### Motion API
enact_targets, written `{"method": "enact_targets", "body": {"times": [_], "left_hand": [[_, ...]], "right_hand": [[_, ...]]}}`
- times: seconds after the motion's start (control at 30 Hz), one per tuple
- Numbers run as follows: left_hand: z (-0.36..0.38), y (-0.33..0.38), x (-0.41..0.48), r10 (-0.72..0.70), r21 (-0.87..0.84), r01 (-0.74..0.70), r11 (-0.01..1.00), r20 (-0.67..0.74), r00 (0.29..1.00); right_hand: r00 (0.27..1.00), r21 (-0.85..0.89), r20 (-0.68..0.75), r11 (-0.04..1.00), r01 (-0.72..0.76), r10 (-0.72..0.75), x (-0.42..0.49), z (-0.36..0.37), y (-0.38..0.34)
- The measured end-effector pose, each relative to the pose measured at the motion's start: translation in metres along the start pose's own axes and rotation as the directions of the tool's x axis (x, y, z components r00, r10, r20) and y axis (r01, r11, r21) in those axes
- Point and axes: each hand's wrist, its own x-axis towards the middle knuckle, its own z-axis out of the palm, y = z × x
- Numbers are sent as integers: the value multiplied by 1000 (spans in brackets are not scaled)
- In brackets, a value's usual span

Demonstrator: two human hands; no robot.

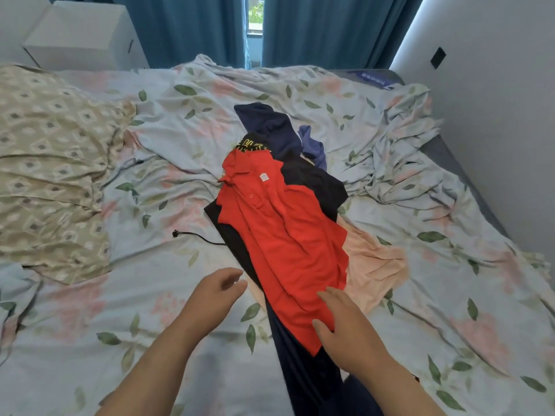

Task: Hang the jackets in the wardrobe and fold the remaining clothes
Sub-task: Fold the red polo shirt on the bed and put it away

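On bed (150,310), red polo (282,241) lies lengthwise, collar seemingly away.

clothes (312,181) under red polo (282,235)

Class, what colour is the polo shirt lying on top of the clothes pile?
Red: the polo shirt, best seen in the head view.

Two bare forearms reach in from the bottom edge, toward the red polo shirt (282,244). Neither arm shows a sleeve, cuff, watch, bracelet or ring along the length in view. The left hand (214,294), just left of the shirt's hem, is ungloved. The right hand (348,325), at the shirt's lower edge, is ungloved too.
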Motion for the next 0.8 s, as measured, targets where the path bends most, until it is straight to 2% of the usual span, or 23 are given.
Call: {"method": "enact_targets", "body": {"times": [0.17,0.27,0.33,0.43,0.47,0.53,0.63,0.7,0.8], "left_hand": [[30,-38,97,-10,-96,4,995,-65,998],[46,-57,151,-8,-115,0,993,-68,998],[56,-69,182,-23,-116,12,993,-94,995],[65,-76,226,-94,-256,71,964,-79,992],[68,-77,240,-101,-284,71,956,-90,991],[75,-79,263,-107,-260,53,964,-199,974],[84,-78,274,-127,-272,25,962,-364,923],[85,-78,267,-80,-249,-15,968,-365,927],[76,-88,243,-34,-115,-3,993,-324,946]], "right_hand": [[998,10,-39,999,40,-39,117,37,29],[998,-12,-58,1000,9,-10,200,51,32],[992,-21,-123,1000,5,-7,252,55,26],[985,-18,-158,997,-69,65,309,63,23],[984,-46,-153,994,-95,87,320,66,27],[989,-123,-140,991,-59,41,332,71,35],[988,-113,-155,994,6,-24,327,67,48],[989,-101,-130,993,55,-68,312,62,53],[995,-87,51,992,90,-86,277,63,60]]}}
